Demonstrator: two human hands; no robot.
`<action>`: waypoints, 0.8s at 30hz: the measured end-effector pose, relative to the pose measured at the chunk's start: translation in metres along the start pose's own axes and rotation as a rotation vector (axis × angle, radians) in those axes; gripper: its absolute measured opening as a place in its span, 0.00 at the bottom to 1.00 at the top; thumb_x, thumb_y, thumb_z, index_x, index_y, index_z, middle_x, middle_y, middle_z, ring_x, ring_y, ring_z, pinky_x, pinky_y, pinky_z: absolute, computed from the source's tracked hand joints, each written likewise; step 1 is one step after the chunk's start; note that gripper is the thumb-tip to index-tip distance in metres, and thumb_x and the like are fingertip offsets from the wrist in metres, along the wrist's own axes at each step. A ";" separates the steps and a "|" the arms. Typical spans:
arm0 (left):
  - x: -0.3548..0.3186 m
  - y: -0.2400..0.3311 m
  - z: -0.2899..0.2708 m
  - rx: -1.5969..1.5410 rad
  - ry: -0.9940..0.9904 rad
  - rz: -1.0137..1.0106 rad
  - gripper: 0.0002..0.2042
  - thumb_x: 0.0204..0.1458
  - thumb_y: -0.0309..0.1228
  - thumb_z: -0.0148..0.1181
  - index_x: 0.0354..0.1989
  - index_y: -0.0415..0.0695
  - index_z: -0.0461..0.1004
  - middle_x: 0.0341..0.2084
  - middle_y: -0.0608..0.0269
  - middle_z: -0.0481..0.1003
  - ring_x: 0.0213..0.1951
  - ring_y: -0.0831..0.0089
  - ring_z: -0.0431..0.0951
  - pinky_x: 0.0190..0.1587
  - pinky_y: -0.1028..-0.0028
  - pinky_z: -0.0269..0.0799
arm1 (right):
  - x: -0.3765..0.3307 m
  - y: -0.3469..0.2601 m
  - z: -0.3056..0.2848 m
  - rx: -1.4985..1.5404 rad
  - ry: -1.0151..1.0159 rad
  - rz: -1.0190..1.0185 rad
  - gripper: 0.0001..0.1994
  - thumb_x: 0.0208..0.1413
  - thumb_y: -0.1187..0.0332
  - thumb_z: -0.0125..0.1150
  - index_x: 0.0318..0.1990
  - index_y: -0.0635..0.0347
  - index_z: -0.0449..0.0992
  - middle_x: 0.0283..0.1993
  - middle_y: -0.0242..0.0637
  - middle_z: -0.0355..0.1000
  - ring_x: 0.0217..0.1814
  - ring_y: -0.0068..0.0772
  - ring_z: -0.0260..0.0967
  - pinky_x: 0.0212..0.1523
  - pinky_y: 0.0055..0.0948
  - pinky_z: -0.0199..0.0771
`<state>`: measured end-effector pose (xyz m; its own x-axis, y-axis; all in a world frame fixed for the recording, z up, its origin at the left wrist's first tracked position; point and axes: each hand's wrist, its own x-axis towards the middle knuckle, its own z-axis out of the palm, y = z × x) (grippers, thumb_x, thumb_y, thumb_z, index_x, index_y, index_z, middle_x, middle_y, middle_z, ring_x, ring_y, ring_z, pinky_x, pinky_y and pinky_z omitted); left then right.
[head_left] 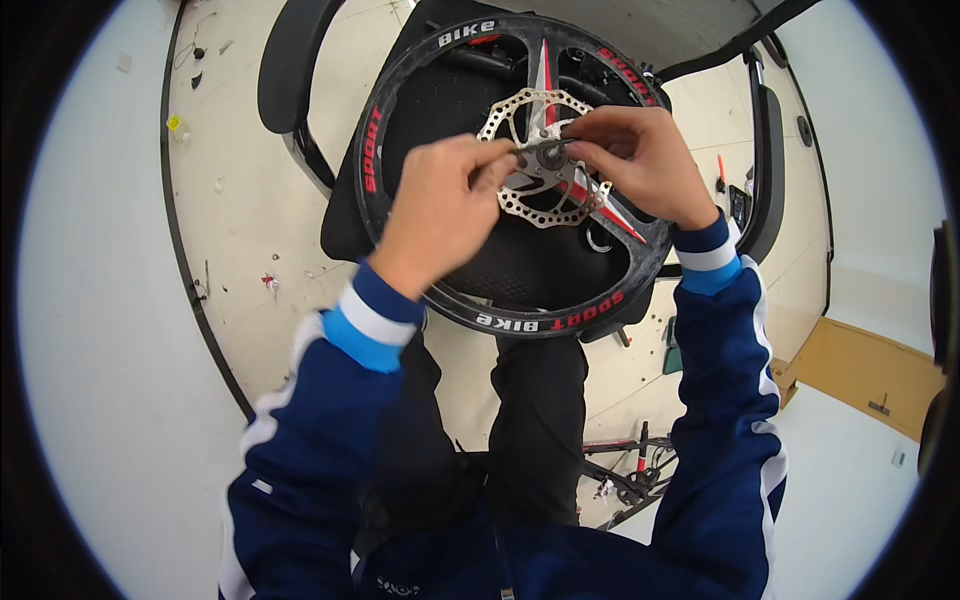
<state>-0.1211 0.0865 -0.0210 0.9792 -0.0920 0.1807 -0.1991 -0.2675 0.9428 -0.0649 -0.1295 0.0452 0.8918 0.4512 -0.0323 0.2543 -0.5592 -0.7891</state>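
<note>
A black bicycle wheel (455, 303) with broad spokes in black, red and white lies flat on a black chair seat. At its middle are a silver brake disc (548, 217) full of holes and the hub axle (552, 155). My left hand (440, 205) is closed in a pinch just left of the axle. From the other side, my right hand (648, 160) pinches with thumb and forefinger beside the axle. Between the fingertips of both hands runs a thin dark piece (541, 147) across the hub, too small and partly covered to name.
Chair armrests (298, 65) rise on both sides of the wheel. A bicycle frame (640, 462) lies on the floor behind my right leg. Small scraps and a red-handled tool (720, 168) are scattered on the pale tiles. A tan panel (855, 375) stands at the right.
</note>
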 end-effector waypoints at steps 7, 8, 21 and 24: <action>0.057 -0.014 -0.050 0.367 -0.232 0.325 0.09 0.57 0.26 0.59 0.42 0.35 0.80 0.29 0.50 0.78 0.30 0.58 0.78 0.35 0.69 0.72 | 0.031 -0.003 0.015 -0.359 -0.096 -0.196 0.08 0.49 0.72 0.68 0.35 0.68 0.82 0.30 0.49 0.78 0.30 0.43 0.77 0.35 0.34 0.77; 0.060 -0.013 -0.049 0.390 -0.252 0.244 0.10 0.56 0.27 0.58 0.41 0.36 0.81 0.33 0.48 0.80 0.37 0.51 0.80 0.44 0.63 0.75 | 0.033 -0.002 0.015 -0.388 -0.114 -0.193 0.08 0.49 0.72 0.68 0.36 0.68 0.82 0.30 0.47 0.78 0.29 0.41 0.75 0.34 0.33 0.76; 0.042 -0.028 -0.042 0.383 -0.176 0.307 0.09 0.53 0.25 0.61 0.41 0.36 0.81 0.27 0.48 0.77 0.28 0.54 0.77 0.31 0.66 0.71 | 0.038 -0.001 0.021 -0.516 -0.129 -0.263 0.06 0.47 0.75 0.67 0.33 0.67 0.82 0.30 0.50 0.78 0.32 0.48 0.77 0.38 0.35 0.77; 0.022 -0.020 -0.031 0.345 -0.149 0.258 0.08 0.52 0.24 0.60 0.37 0.34 0.80 0.24 0.43 0.77 0.26 0.50 0.78 0.28 0.62 0.70 | 0.041 0.006 0.020 -0.542 -0.141 -0.309 0.06 0.46 0.77 0.67 0.34 0.67 0.82 0.29 0.48 0.77 0.29 0.45 0.75 0.34 0.33 0.75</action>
<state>-0.0944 0.1192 -0.0270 0.8848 -0.3281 0.3308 -0.4615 -0.5192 0.7194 -0.0342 -0.1001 0.0268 0.6984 0.7147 0.0374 0.6781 -0.6441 -0.3540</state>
